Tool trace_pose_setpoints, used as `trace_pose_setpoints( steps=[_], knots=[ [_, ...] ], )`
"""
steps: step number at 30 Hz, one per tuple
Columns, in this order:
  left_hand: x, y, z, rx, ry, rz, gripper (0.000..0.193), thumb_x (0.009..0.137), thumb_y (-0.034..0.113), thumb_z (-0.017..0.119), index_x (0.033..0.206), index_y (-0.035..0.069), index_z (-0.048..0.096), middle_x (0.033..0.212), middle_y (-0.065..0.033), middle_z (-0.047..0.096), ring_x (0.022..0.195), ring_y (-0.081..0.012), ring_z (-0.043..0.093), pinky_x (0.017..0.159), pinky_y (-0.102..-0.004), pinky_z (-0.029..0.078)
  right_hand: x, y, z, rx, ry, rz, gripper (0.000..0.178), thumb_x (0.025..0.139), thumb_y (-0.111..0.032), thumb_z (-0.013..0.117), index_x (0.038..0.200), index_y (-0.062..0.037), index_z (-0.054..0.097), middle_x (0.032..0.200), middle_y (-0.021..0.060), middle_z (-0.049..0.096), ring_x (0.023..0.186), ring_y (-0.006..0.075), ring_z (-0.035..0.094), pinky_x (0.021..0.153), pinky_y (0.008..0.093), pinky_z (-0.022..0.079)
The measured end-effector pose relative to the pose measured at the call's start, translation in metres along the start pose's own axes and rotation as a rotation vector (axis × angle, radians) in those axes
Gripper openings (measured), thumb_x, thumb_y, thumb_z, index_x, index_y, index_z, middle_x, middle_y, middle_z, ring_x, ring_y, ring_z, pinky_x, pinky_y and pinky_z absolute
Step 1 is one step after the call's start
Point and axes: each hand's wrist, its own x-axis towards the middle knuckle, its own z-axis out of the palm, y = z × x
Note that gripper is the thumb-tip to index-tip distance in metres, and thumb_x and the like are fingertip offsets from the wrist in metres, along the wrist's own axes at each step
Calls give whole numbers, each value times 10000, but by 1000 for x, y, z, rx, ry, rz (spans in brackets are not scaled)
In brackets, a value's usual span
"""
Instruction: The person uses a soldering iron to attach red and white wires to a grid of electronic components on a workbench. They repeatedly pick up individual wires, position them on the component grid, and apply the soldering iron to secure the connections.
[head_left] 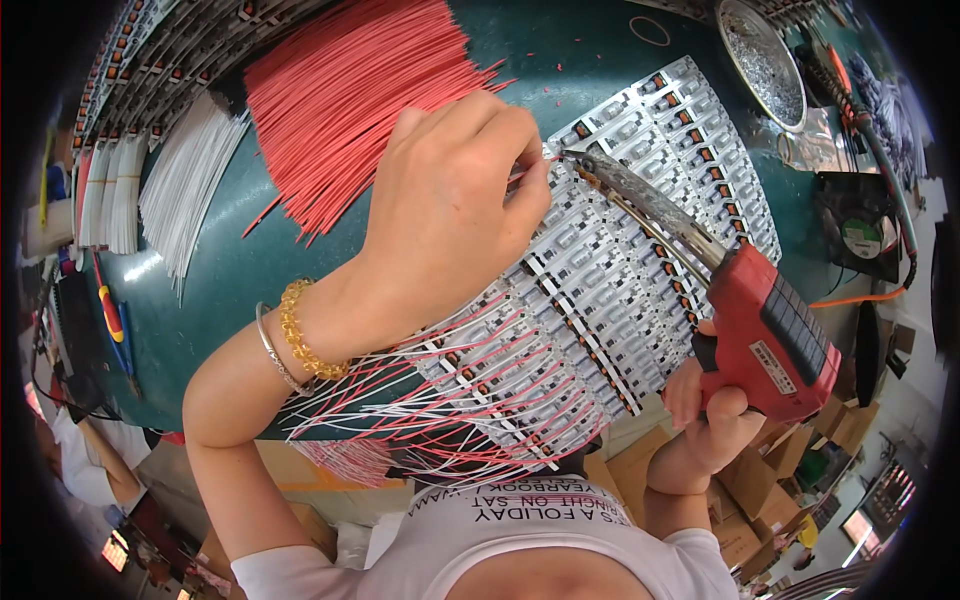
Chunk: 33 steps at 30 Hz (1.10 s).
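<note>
Left hand [455, 195], fingertips drawn together, pinching a thin red wire [552, 157] at the far part of the circuit boards [640, 140]. Right hand [715, 425] wrapped around a red soldering gun [775, 335], its tip just beside the wire's end. The boards lie in rows on the green surface [600, 35]; those nearest the person bear red and white leads [440, 402]. Beyond the left hand: a pile of red wires [350, 90], with a bundle of white wires [190, 185] to its left.
</note>
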Motion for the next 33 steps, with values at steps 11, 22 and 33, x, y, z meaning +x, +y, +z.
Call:
trace_pose_setpoints(
  steps=[11, 22, 33],
  knots=[
    [0, 0, 1, -5, -4, -10, 93, 688, 36, 632, 718, 40, 544, 708, -40, 529, 569, -158, 466, 585, -286, 338, -4, 1, -9, 29, 98, -140, 811, 657, -547, 707, 1146, 45, 449, 535, 14, 475, 395, 104, 429, 402, 228, 350],
    [-2, 5, -2, 2, -56, -30, 82, 714, 37, 626, 740, 35, 549, 747, -43, 532, 595, -163, 473, 618, -292, 350, 86, -20, -49, -175, 249, -487, 312, 877, -165, 519, 1088, 65, 514, 489, 8, 449, 383, 94, 420, 379, 223, 305],
    [-7, -22, -56, 558, -31, 55, 199, 693, 125, 667, 869, 73, 591, 832, -76, 544, 839, -252, 502, 739, -364, 366, 55, 3, -64, 26, 81, -534, 505, 903, -279, 505, 1194, 114, 382, 486, -2, 381, 377, 77, 356, 384, 223, 300]
  ],
)
